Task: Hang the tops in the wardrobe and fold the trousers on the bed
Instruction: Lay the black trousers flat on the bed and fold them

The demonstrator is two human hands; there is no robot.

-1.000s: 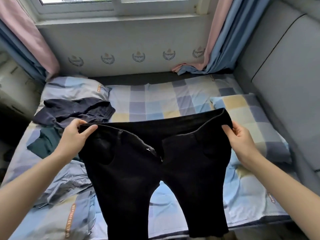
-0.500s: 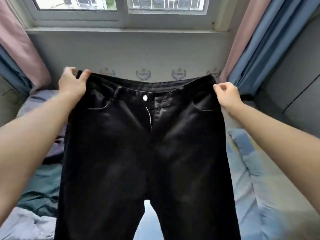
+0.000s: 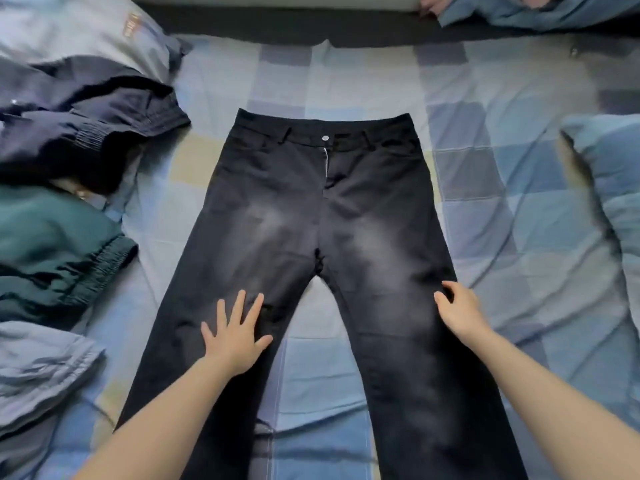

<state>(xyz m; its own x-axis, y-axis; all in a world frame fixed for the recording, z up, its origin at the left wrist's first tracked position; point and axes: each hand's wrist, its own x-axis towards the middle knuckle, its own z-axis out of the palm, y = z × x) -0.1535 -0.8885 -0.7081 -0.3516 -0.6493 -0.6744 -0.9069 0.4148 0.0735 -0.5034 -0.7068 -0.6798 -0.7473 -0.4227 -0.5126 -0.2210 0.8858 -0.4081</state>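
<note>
A pair of black jeans [image 3: 311,209] lies flat and face up on the checked bed sheet [image 3: 485,168], waistband away from me, legs spread toward me. My left hand [image 3: 235,336] rests flat with fingers apart on the left leg. My right hand [image 3: 459,308] lies on the outer edge of the right leg with fingers curled at the seam; whether it pinches the cloth is not clear.
At the left lie a dark navy garment [image 3: 79,126], a teal garment [image 3: 52,251] and a grey-blue one [image 3: 38,372]. A pillow [image 3: 76,29] is at the back left, another pillow [image 3: 609,188] at the right. Curtain ends [image 3: 530,8] hang at the back right.
The jeans were held up by the waistband with both hands; now they lie spread on the bed, and both hands have let go of the waistband and moved down onto the legs.
</note>
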